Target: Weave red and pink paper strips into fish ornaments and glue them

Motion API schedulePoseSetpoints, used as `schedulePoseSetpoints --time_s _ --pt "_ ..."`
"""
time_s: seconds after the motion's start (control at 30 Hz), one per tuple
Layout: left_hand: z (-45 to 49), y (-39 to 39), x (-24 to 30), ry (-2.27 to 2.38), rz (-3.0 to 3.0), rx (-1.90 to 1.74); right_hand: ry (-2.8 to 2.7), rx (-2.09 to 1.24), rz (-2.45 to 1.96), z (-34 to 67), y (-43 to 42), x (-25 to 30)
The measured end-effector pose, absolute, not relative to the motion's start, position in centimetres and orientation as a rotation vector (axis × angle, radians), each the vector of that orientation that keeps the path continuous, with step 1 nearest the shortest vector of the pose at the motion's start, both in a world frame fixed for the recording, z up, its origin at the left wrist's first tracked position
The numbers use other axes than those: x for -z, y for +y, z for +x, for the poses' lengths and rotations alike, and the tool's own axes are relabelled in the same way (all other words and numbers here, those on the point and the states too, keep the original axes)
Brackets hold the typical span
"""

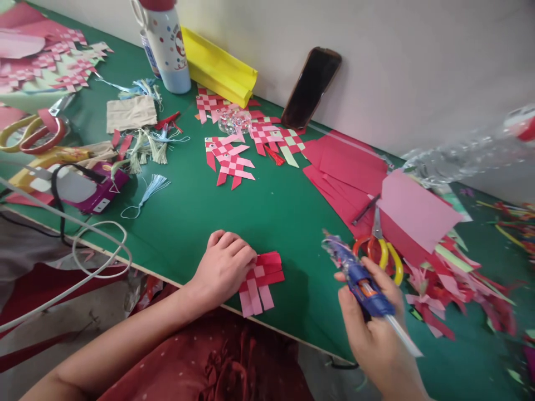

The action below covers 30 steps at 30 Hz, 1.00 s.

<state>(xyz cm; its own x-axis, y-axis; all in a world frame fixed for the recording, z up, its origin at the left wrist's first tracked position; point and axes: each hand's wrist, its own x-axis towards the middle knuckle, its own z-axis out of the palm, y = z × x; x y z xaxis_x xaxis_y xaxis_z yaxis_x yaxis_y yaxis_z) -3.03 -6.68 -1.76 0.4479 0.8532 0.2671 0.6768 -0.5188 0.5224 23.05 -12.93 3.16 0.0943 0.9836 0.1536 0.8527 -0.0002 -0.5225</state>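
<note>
At the table's front edge my left hand (pixel 228 267) rests with curled fingers on a woven paper piece (pixel 259 273) of red and pink strips. Its fingertips press the upper left part, which they cover. To the right, my right hand (pixel 376 328) is wrapped around a blue hot glue gun (pixel 368 289), held up over the table. A translucent glue stick (pixel 403 334) pokes out of its back end, and the nozzle points to the upper left. Beyond the hands lie finished woven paper fish (pixel 229 156) in pink and red checks.
Orange-and-yellow scissors (pixel 378 245) lie by red paper sheets (pixel 346 167) and paper scraps on the right. A phone (pixel 311 86) leans on the wall near a yellow folded paper (pixel 217 64) and a bottle (pixel 167 50). Tassels (pixel 152 189) and a purple power strip (pixel 98 189) are left.
</note>
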Motion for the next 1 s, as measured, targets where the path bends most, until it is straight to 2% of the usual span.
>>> schedulePoseSetpoints --time_s 0.13,0.27,0.47,0.63,0.83,1.0 --pt "-3.1 -6.7 2.0 1.286 2.433 -0.720 -2.122 0.173 -2.025 25.5 -13.2 -2.3" --pt "-3.2 -6.8 2.3 1.273 2.494 -0.727 -2.291 0.367 -2.073 26.8 -13.5 -0.6" --pt "-3.4 -7.4 1.8 1.254 2.576 -0.642 -2.305 0.150 -2.067 28.3 -14.1 -0.1" --pt "-4.3 -8.2 0.7 1.171 2.581 -0.528 -2.146 0.226 -1.951 26.0 -13.8 -3.6" --pt "-5.3 -9.3 0.9 1.043 2.632 -0.549 -2.023 -0.266 -1.775 19.1 -10.5 -2.7" --pt "-5.3 -9.4 1.7 0.984 2.675 -0.536 -2.052 -0.404 -1.822 16.4 -8.5 -0.5"
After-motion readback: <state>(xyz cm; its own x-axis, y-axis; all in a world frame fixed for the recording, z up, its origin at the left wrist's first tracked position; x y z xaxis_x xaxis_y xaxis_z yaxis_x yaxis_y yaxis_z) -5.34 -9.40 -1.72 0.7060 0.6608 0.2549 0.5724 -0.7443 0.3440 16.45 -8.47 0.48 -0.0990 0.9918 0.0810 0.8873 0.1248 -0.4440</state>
